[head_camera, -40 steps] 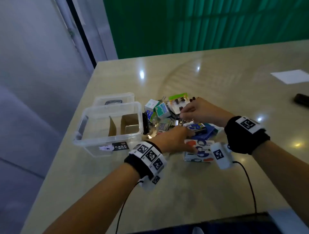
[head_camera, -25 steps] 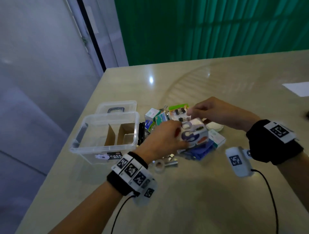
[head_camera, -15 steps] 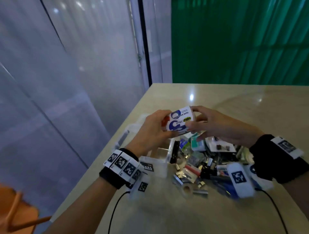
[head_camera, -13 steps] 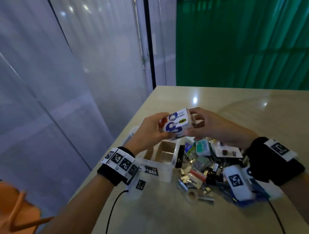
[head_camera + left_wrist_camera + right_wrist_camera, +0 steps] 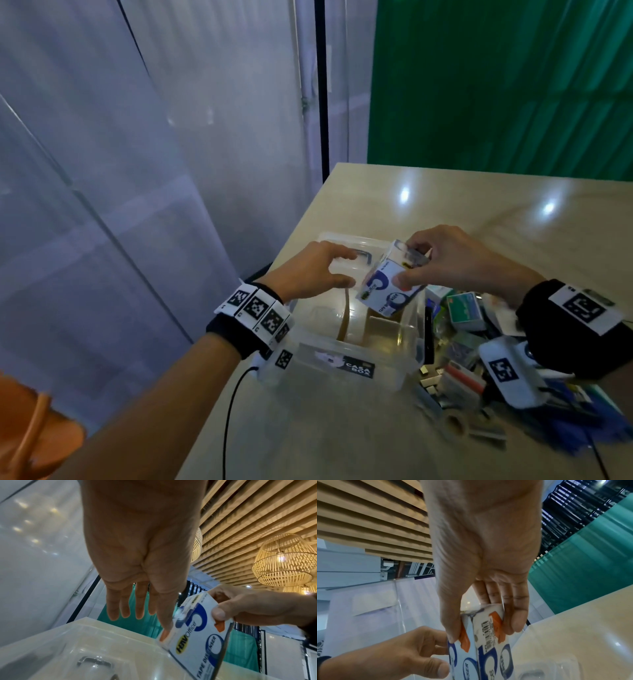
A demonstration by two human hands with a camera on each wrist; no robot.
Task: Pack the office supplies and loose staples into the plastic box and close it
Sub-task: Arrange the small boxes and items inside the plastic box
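A white and blue tape dispenser box (image 5: 383,291) hangs tilted above the right compartment of the clear plastic box (image 5: 342,353). My right hand (image 5: 411,263) grips its upper end, thumb on one face and fingers on the other (image 5: 481,628). My left hand (image 5: 346,270) hovers beside it over the plastic box with fingers nearly straight; only the thumb touches the carton's edge (image 5: 164,634). A brown cardboard divider (image 5: 346,315) stands inside the plastic box. A pile of supplies (image 5: 462,342) with loose staples (image 5: 431,377) lies to its right.
The clear lid (image 5: 329,238) lies behind the plastic box. A green staple box (image 5: 466,308) and a small tape roll (image 5: 454,423) sit in the pile. The table's left edge runs close to the box, with an orange chair (image 5: 34,428) below.
My left hand lifted the tape dispenser box off the table and both hands held it. Now the left hand has let go and the right hand holds it lower over the plastic box.
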